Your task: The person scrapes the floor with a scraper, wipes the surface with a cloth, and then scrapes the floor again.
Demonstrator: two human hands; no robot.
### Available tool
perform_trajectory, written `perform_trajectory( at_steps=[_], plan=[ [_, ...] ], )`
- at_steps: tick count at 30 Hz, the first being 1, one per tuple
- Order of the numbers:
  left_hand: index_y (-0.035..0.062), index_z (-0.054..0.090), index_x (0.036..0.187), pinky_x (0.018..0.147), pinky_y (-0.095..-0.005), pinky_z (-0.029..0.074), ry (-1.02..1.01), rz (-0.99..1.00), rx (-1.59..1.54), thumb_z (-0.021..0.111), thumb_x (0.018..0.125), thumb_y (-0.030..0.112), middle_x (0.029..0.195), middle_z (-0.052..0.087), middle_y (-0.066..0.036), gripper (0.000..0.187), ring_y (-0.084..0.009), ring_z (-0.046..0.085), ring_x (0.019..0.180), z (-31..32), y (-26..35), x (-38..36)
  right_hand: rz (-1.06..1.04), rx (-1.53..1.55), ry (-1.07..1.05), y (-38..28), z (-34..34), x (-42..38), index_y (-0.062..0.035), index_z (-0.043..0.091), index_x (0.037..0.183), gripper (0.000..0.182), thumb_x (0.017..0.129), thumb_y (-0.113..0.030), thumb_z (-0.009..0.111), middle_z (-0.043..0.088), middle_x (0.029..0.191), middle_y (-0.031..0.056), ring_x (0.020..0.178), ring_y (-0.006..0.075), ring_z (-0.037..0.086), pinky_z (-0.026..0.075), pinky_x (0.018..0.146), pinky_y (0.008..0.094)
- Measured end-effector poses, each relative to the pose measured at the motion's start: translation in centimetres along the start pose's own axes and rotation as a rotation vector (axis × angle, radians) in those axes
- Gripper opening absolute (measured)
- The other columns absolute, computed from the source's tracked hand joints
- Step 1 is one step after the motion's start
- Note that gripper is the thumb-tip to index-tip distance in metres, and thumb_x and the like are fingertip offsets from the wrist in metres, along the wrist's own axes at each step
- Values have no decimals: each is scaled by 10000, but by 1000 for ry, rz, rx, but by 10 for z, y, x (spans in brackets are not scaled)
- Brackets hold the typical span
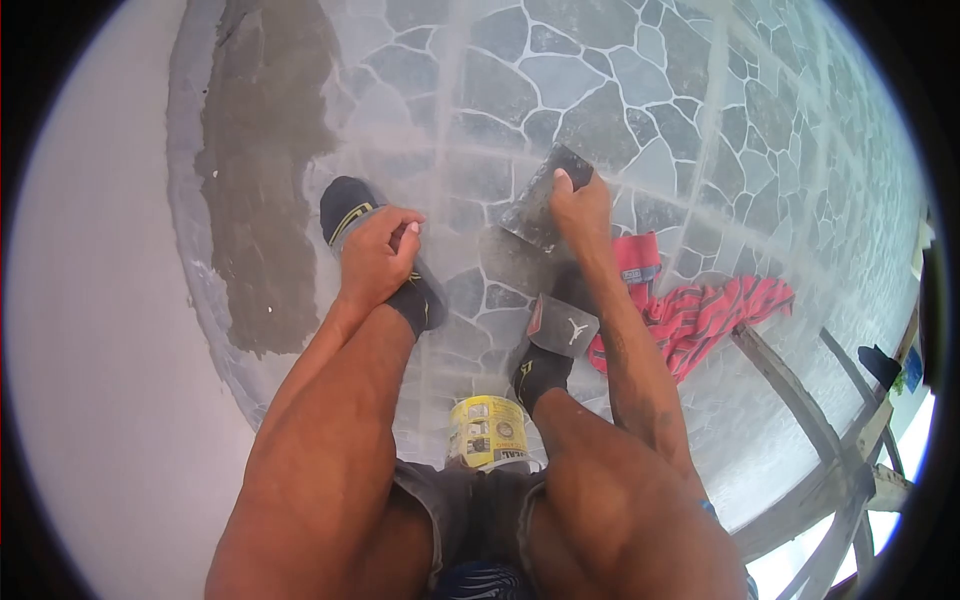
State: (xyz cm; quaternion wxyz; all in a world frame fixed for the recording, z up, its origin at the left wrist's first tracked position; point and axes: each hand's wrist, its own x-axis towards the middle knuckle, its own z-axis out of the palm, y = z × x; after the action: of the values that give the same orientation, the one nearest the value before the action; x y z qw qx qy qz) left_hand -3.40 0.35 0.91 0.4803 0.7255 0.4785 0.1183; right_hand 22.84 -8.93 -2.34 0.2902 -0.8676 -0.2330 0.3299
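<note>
Head | left hand: curled | right hand: closed on dark plate

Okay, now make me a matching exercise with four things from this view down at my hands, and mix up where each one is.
Things:
1. Yellow-labelled bucket
2. Dark flat tool
3. Red striped cloth
4. Brown patch

Places:
A. In the right hand
B. On the floor, left of the left foot
C. Between the legs
D. On the floor, right of the right foot

Pairs: 1-C, 2-A, 3-D, 4-B
</note>
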Motion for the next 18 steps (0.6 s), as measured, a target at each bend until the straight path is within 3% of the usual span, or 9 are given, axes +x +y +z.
perform_trajectory(
  at_steps=[3, 7, 13, 17, 18],
  plan=[
    [56, 713, 966, 637, -280, 524, 12, -9, -31, 633, 909, 71, 813, 694, -57, 99, -157, 664, 671, 0, 0, 0, -83, -63, 34, 17, 4, -12, 64, 588, 1266, 466, 941, -269, 579, 654, 1177, 332, 1140, 475, 623, 480, 976, 500],
    [19, 699, 1007, 624, -248, 535, -36, -3, -6, 607, 940, 34, 851, 681, -55, 115, -120, 673, 678, -1, -3, -3, 51, -10, -31, -6, -2, 4, 59, 580, 1290, 479, 942, -270, 582, 643, 1210, 326, 1172, 477, 604, 469, 1001, 494],
    [62, 718, 956, 630, -277, 513, 12, -34, -38, 636, 900, 64, 810, 689, -50, 99, -150, 654, 674, -1, -2, 0, -97, -77, 60, 22, 6, 0, 56, 610, 1242, 447, 933, -267, 606, 668, 1150, 322, 1116, 491, 626, 486, 965, 507],
    [62, 716, 960, 623, -277, 512, -5, -15, -15, 634, 900, 64, 804, 684, -51, 101, -149, 652, 667, 0, 0, -3, 73, -22, -119, -11, -8, 14, 56, 591, 1279, 464, 935, -255, 602, 640, 1216, 332, 1176, 489, 597, 470, 1008, 498],
    [62, 716, 959, 621, -277, 512, -1, 2, -7, 633, 900, 64, 801, 683, -51, 101, -149, 651, 662, -1, 0, 0, 38, -66, -78, -8, -6, 15, 59, 597, 1270, 458, 936, -255, 602, 649, 1192, 329, 1158, 488, 607, 478, 994, 500]
  ],
)
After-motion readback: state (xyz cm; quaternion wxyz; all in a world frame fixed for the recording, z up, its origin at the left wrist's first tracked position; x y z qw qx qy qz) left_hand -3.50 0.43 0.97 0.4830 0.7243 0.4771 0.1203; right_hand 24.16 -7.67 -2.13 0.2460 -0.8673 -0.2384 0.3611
